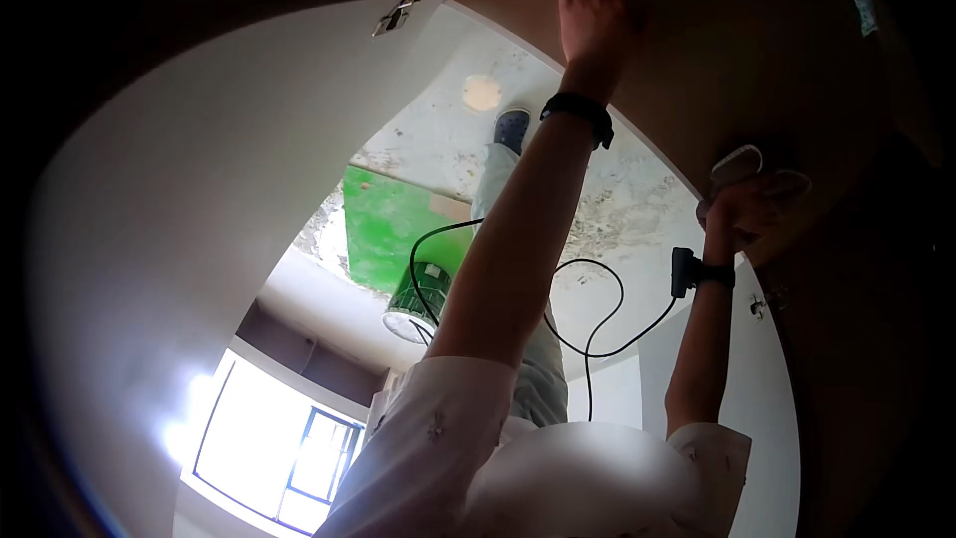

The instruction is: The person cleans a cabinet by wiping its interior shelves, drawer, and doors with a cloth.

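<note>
My left hand (595, 15) lies flat against a dark brown panel (687, 50) at the top, fingers apart and nothing in it. A black band (580, 115) is round that wrist. My right hand (742, 211) is at the right, beside the panel's edge, its fingers bent round a dim object with two pale-rimmed loops (737, 164). Shadow hides what this object is. The right wrist has a black band with a small black box (683, 272), from which a black cable (622, 351) hangs in loops.
Metal hinges (396, 18) (759, 306) sit near the panel's edges. A pale door-like panel (179, 189) fills the left. Beyond are a green bucket (423, 289), a green sheet (398, 219), stained floor (428, 130), my dark shoe (512, 128) and a bright window (264, 438).
</note>
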A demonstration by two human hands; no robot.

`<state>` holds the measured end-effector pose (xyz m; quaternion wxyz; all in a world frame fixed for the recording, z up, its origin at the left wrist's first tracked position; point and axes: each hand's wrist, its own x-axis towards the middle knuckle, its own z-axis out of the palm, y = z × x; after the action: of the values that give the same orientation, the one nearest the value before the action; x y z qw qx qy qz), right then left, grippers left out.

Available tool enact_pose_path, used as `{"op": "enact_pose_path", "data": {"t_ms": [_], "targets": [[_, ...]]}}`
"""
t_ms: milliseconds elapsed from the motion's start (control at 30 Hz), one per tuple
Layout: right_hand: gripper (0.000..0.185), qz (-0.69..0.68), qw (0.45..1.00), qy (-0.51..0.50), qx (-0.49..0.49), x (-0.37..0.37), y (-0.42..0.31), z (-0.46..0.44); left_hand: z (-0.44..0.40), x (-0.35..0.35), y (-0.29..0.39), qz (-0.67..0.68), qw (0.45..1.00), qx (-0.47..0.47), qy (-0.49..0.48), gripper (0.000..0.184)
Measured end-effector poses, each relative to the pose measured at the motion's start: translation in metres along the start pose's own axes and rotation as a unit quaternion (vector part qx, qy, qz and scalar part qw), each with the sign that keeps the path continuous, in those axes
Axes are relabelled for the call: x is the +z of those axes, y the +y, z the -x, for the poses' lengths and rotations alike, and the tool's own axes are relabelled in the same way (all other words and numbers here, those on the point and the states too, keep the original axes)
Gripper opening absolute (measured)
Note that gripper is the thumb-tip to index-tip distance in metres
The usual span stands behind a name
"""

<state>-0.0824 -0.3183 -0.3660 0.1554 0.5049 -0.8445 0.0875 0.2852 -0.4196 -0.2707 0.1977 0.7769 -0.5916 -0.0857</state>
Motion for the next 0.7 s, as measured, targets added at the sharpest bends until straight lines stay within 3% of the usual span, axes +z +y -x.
{"op": "enact_pose_path", "data": {"t_ms": [133,167,200,267,367,433,467,533,600,633,700], "targets": [[0.062,0.260,0.946,0.160,-0.111,0.042,0.042,-0.007,0.001,0.000,0.000,0.032,0.999,0.006,0.029,0.068],[0.062,0.263,0.944,0.164,-0.110,0.029,0.031,-0.012,0.003,0.000,-0.001,0.037,0.999,0.006,0.030,0.068],[0.064,0.283,0.958,0.008,-0.053,0.002,0.007,-0.024,0.006,0.003,-0.001,0.043,0.998,0.006,0.034,0.067],[0.079,0.215,0.971,-0.103,-0.026,-0.019,0.000,-0.025,0.011,0.005,-0.004,0.051,0.998,0.004,0.036,0.067],[0.088,0.164,0.981,-0.033,-0.095,-0.028,-0.005,-0.027,0.013,0.003,-0.010,0.035,0.999,0.010,0.040,0.063],[0.088,0.140,0.984,-0.011,-0.109,-0.033,-0.007,-0.028,0.026,-0.002,-0.013,0.254,0.964,-0.072,0.013,0.054],[0.088,0.131,0.986,-0.006,-0.108,-0.036,-0.008,-0.027,0.062,0.007,-0.021,0.335,0.903,-0.103,0.247,0.057],[0.088,0.119,0.988,-0.004,-0.103,-0.043,-0.012,-0.025,0.105,-0.013,-0.032,0.285,0.877,-0.148,0.357,0.024],[0.088,0.109,0.990,-0.002,-0.094,-0.046,-0.019,-0.021,0.163,0.011,-0.050,0.270,0.874,-0.297,0.275,0.019],[0.088,0.106,0.990,-0.003,-0.087,-0.047,-0.021,-0.020,0.180,0.024,-0.050,0.316,0.841,-0.383,0.216,0.023],[0.088,0.100,0.992,-0.002,-0.080,-0.049,-0.027,-0.017,0.187,0.024,-0.044,0.348,0.826,-0.430,0.110,0.035]]}}
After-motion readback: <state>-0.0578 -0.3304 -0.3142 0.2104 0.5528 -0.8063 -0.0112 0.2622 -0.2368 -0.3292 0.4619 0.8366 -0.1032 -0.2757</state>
